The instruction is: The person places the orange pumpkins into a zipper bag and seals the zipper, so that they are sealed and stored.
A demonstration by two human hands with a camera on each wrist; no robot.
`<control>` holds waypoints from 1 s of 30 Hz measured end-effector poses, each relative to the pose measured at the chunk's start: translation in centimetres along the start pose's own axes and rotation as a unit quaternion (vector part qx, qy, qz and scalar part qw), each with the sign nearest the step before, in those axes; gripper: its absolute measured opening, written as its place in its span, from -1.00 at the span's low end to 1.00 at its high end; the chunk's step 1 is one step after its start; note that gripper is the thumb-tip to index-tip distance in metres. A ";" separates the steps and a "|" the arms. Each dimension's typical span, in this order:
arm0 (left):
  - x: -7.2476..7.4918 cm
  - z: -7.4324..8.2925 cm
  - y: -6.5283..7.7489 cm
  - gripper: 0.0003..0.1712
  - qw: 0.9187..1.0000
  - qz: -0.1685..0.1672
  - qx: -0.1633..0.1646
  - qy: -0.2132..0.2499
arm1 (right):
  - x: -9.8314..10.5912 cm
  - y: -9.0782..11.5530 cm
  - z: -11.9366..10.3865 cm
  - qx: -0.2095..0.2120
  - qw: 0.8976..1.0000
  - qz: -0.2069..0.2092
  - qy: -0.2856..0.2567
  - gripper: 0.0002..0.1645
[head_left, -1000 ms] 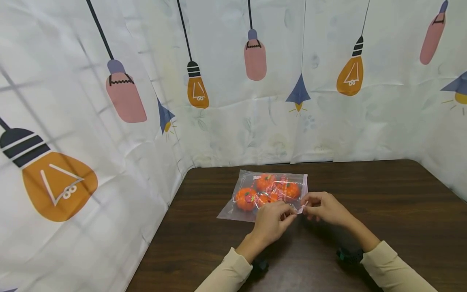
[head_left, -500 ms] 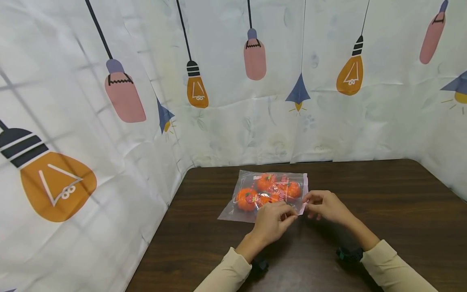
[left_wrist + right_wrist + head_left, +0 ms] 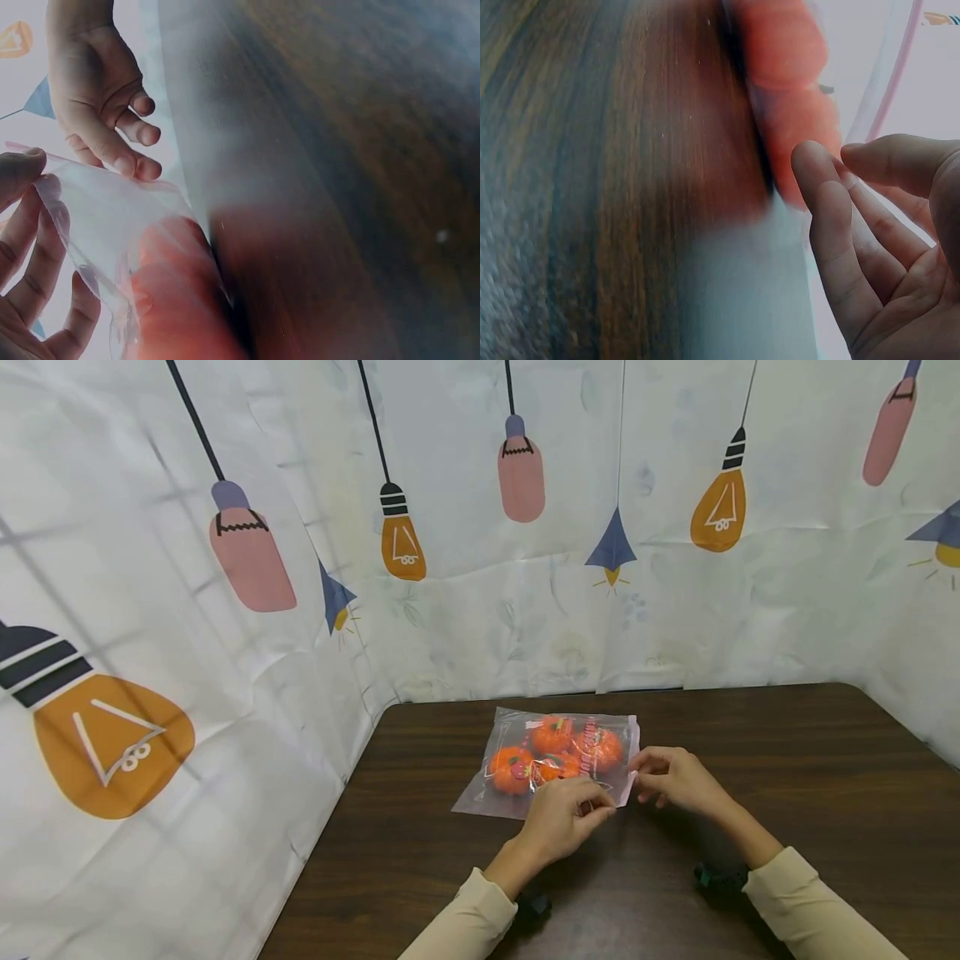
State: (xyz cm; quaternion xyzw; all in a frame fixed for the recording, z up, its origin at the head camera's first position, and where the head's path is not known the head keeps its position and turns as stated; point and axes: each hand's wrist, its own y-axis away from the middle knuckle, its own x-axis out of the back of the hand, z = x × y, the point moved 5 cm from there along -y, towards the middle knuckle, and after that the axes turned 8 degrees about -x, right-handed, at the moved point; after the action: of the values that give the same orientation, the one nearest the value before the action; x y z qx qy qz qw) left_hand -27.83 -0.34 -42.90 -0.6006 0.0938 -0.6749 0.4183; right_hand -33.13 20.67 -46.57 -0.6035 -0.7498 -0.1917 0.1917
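A clear zip bag with a pink strip along its right edge lies on the table in the head view, with several round orange pumpkin-like pieces inside. My left hand pinches the bag's near right corner between thumb and index finger; the left wrist view shows the clear film stretching away from those fingers. Slightly farther up the pink edge, my right hand pinches the strip with thumb and fingertips. In the right wrist view the orange pieces show just beyond the right fingers.
The dark wood-grain table spreads beneath the bag and both arms. Behind it and along the left hangs a white curtain printed with lamps. A dark wrist device shows by the right cuff, another by the left.
My right hand has slid a little up and right along the bag's edge, away from the left fingers. The bag has shifted slightly right. My left hand has hardly moved.
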 end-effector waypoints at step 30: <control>-0.3 0.4 -0.1 -0.95 0.999 -0.018 -0.025 0.014 | 2.9 -0.2 2.5 -0.030 0.998 0.060 -0.015 -0.70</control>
State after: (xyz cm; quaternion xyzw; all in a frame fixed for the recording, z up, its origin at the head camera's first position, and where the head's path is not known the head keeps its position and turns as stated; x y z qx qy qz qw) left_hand -27.55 0.06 -43.02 -0.6029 0.1058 -0.6885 0.3890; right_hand -34.04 24.35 -47.22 -0.6560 -0.7085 -0.1937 0.1736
